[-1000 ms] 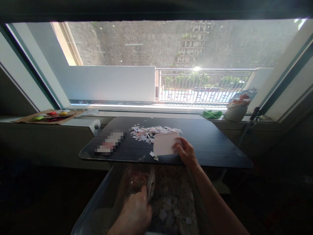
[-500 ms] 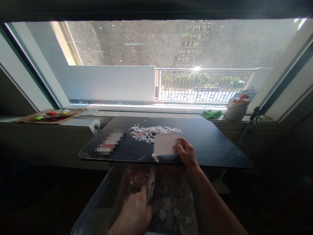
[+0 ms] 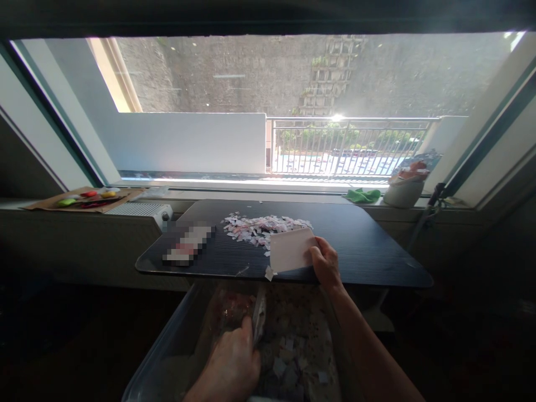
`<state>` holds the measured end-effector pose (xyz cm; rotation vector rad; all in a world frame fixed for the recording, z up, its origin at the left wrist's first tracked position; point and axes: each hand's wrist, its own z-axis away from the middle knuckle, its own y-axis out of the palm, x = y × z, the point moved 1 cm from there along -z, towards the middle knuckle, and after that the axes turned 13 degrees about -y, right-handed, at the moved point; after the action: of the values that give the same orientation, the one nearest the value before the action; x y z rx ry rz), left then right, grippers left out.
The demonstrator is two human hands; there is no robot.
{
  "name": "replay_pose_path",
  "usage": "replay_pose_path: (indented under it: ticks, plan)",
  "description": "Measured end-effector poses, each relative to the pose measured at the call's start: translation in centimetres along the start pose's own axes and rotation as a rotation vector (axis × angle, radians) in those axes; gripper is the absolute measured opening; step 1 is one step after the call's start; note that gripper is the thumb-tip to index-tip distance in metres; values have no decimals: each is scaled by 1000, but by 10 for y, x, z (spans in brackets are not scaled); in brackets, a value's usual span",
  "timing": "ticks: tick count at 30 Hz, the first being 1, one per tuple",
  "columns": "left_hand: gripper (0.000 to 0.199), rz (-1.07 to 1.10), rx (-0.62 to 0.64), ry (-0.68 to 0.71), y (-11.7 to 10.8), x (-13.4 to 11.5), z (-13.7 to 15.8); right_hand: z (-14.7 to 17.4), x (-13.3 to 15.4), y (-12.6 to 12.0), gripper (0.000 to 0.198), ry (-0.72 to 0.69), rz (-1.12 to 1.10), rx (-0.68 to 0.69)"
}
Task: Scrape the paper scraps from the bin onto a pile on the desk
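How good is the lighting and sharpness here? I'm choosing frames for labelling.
Head view: strong backlight from the window, with sun glare on the railing; the foreground is underexposed, so the left hand and bin look murky; the right hand and white card read clearly; a pixelated patch hides something on the table; straight edges bow.

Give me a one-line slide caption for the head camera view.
Right hand holds a white card at the black table's edge beside paper scraps; left hand grips the bag below.
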<state>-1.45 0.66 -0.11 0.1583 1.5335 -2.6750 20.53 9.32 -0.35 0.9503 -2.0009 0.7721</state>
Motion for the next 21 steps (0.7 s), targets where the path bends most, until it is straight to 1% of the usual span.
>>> replay_pose_path:
  ticks: [4,8,11,13,18,21]
  plan:
    - [34,-6,8,0,-1,-1,0,-1,2,-1,27,11,18,-1]
    - [35,-1,-13,10,2,0,-1,-4,5,0,27,-17,88,82]
    - [35,-8,-51,31,5,1,-2,-5,4,1,28,-27,54,147]
    - [35,-12,-61,35,5,2,-2,-5,2,0,28,-29,9,166]
    - [38,-7,-53,33,6,3,-3,-4,-3,-1,27,-16,-82,169]
    - [39,7,-78,40,9,4,-5,-3,-4,-2,25,13,-111,96]
